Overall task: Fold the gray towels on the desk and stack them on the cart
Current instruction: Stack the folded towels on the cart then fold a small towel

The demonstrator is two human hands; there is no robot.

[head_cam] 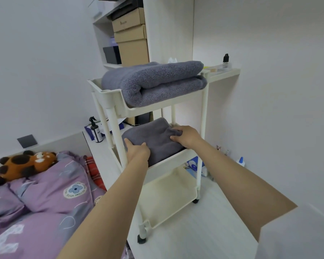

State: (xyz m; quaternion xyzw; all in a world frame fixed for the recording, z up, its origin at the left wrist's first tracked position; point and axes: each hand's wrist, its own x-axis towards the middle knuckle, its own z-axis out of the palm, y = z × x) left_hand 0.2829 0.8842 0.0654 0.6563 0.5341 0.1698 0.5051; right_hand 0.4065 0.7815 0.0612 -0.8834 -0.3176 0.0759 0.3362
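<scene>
Folded gray towel (153, 141) on cart (176, 159) middle shelf. Left hand (137, 152) and right hand (187, 137) grip opposite edges. Soft, limp, light; support underneath, likely slumps otherwise.

left hand (137, 151): bare, forearm uncovered | right hand (187, 136): bare, forearm uncovered | white short sleeve (295, 234) at right upper arm

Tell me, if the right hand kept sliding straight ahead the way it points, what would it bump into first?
Probably the cart's rear post. The right hand grips the folded gray towel on the middle shelf, pointing up-left toward the back; depth is hard to judge.
</scene>
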